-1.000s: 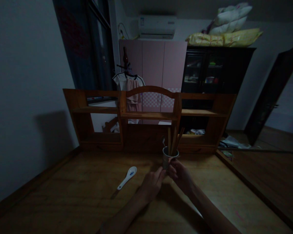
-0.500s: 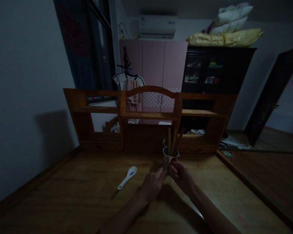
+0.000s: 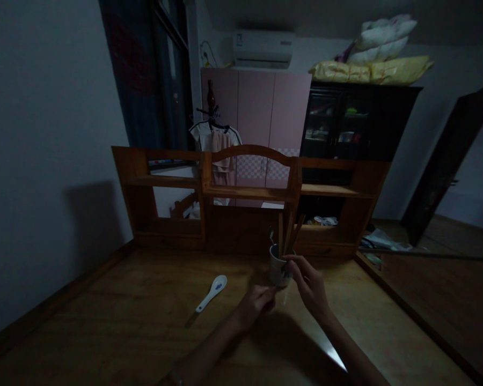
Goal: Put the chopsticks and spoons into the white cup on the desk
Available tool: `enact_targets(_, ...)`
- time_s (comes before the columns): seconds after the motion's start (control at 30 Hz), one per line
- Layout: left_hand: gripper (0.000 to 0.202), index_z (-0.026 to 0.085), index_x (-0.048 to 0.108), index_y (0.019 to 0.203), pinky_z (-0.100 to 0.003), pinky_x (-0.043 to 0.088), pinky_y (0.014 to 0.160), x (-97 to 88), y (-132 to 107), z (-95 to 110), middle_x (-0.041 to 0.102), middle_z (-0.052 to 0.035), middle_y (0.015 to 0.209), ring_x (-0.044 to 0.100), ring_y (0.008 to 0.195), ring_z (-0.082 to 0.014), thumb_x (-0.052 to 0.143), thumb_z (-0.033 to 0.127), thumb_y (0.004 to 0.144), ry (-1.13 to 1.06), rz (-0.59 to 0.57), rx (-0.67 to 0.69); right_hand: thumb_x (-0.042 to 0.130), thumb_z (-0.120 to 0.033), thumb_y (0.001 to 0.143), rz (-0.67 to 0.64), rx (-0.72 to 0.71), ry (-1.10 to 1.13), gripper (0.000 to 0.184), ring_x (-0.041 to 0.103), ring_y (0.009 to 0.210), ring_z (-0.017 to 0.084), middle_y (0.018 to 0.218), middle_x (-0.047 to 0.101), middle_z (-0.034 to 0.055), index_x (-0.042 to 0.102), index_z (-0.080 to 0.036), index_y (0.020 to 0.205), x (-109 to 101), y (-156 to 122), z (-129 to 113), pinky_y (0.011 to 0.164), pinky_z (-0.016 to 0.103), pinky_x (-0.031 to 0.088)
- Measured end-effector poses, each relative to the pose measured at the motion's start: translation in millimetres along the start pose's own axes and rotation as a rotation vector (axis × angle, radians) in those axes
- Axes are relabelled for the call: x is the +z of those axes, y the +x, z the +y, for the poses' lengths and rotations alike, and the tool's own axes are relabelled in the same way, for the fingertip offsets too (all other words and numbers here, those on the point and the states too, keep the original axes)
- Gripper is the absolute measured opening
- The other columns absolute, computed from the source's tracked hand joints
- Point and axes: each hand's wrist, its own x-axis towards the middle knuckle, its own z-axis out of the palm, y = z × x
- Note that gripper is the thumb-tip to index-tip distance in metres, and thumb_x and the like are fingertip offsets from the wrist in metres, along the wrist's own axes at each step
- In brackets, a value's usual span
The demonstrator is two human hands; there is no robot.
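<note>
In the head view, my left hand (image 3: pixel 257 305) is closed, pinching the lower end of a thin, metal-looking utensil (image 3: pixel 282 277). My right hand (image 3: pixel 309 284) bends over its upper end, thumb and forefinger closed around it. Darkness hides whether it is a fork or a spoon. Directly behind stands a pale cup (image 3: pixel 275 266), upright on the wooden desk (image 3: pixel 153 311). Wooden chopsticks (image 3: pixel 280 233) and a small spoon (image 3: pixel 271 235) lean inside it. A white ceramic spoon (image 3: pixel 212 293) with a blue mark lies left of my hands.
A wooden shelf unit (image 3: pixel 247 191) borders the back of the desk. A wall (image 3: pixel 56 134) rises on the left, and a raised edge (image 3: pixel 398 289) runs along the right. Beyond are a pink wardrobe (image 3: pixel 255 107) and a dark cabinet (image 3: pixel 386 118).
My right hand has turned and lifted slightly, fingers now arched over the utensil's upper end. My left hand has shifted a little down, away from the cup. The view has tilted slightly.
</note>
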Motion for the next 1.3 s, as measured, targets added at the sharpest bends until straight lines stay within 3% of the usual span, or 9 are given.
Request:
enact_targets(0.13, 0.064, 0.015, 0.053, 0.058, -0.024, 0.022, 0.041, 0.3, 2, -5, 0.039, 0.0036, 0.042, 0.033, 0.037, -0.0083, 0.028, 0.067, 0.086, -0.151, -0.106, -0.12, 0.052, -0.04, 0.09, 0.01, -0.036, -0.12, 0.025, 0.052, 0.066, 0.016, 0.074, 0.059, 0.0025, 0.067, -0.02, 0.096, -18, 13, 1, 0.055, 0.024, 0.038)
enact_targets(0.3, 0.069, 0.016, 0.05, 0.053, -0.023, 0.019, 0.04, -3.1, -1, 3, 0.038, 0.0038, 0.043, 0.032, 0.037, -0.008, 0.027, 0.076, 0.08, -0.084, 0.009, -0.116, 0.055, -0.05, 0.085, -0.041, 0.065, -0.231, 0.038, 0.042, 0.046, 0.011, 0.058, 0.054, -0.0003, 0.068, -0.015, 0.092, -51, 42, -1, 0.04, 0.021, 0.027)
enact_targets(0.4, 0.074, 0.016, 0.051, 0.054, -0.024, 0.023, 0.044, -4.1, -3, 5, 0.038, 0.0032, 0.043, 0.034, 0.041, -0.0092, 0.014, 0.073, 0.084, -0.02, 0.044, -0.053, 0.054, -0.052, 0.084, -0.019, 0.046, -0.308, 0.043, 0.043, 0.043, 0.011, 0.055, 0.055, -0.0003, 0.067, -0.013, 0.096, -74, 57, -23, 0.039, 0.021, 0.028)
enact_targets(0.53, 0.077, 0.015, 0.054, 0.053, -0.025, 0.035, 0.06, -7.0, -3, 4, 0.047, 0.001, 0.048, 0.047, 0.051, -0.0111, 0.009, 0.065, 0.09, 0.256, 0.041, 0.026, 0.052, -0.052, 0.085, 0.18, -0.085, -0.513, 0.044, 0.051, 0.046, 0.014, 0.058, 0.061, 0.0027, 0.068, -0.013, 0.098, -91, 72, -59, 0.043, 0.022, 0.034)
enact_targets(0.63, 0.074, 0.015, 0.057, 0.054, -0.025, 0.034, 0.06, -9.3, -5, 6, 0.054, -0.0006, 0.051, 0.05, 0.051, -0.011, 0.014, 0.06, 0.093, 0.476, 0.029, 0.074, 0.049, -0.049, 0.088, 0.284, -0.216, -0.717, 0.04, 0.062, 0.06, 0.019, 0.072, 0.069, 0.0071, 0.07, -0.016, 0.096, -88, 79, -70, 0.054, 0.025, 0.041)
enact_targets(0.73, 0.071, 0.016, 0.064, 0.063, -0.025, 0.031, 0.055, -10.2, -8, 9, 0.062, -0.0035, 0.057, 0.051, 0.05, -0.0119, 0.016, 0.056, 0.095, 0.62, 0.017, 0.121, 0.047, -0.044, 0.089, 0.282, -0.288, -0.852, 0.035, 0.067, 0.07, 0.022, 0.081, 0.072, 0.009, 0.07, -0.018, 0.095, -77, 82, -65, 0.06, 0.027, 0.042)
enact_targets(0.87, 0.066, 0.016, 0.068, 0.069, -0.027, 0.031, 0.057, -10.0, -8, 8, 0.069, -0.0074, 0.067, 0.059, 0.058, -0.0155, 0.018, 0.048, 0.098, 0.739, 0.032, 0.132, 0.047, -0.038, 0.089, 0.237, -0.274, -0.912, 0.029, 0.067, 0.066, 0.022, 0.075, 0.071, 0.0071, 0.067, -0.019, 0.095, -65, 82, -43, 0.057, 0.026, 0.04)
enact_targets(1.07, 0.034, 0.02, 0.063, 0.086, -0.027, 0.029, 0.058, -11.8, -7, 2, 0.07, -0.0051, 0.079, 0.063, 0.069, -0.0165, 0.031, 0.029, 0.097, 0.8, 0.032, 0.174, 0.043, -0.032, 0.089, 0.147, -0.242, -0.913, 0.025, 0.066, 0.067, 0.023, 0.076, 0.07, 0.009, 0.063, -0.018, 0.088, -48, 75, -14, 0.058, 0.027, 0.038)
enact_targets(1.3, 0.024, 0.02, 0.06, 0.089, -0.027, 0.028, 0.057, -13.2, -7, 1, 0.07, -0.0043, 0.082, 0.063, 0.073, -0.0177, 0.037, 0.026, 0.093, 0.812, 0.025, 0.132, 0.046, -0.033, 0.085, 0.068, -0.199, -0.844, 0.021, 0.063, 0.06, 0.02, 0.071, 0.068, 0.007, 0.06, -0.02, 0.077, -30, 70, 3, 0.053, 0.026, 0.036)
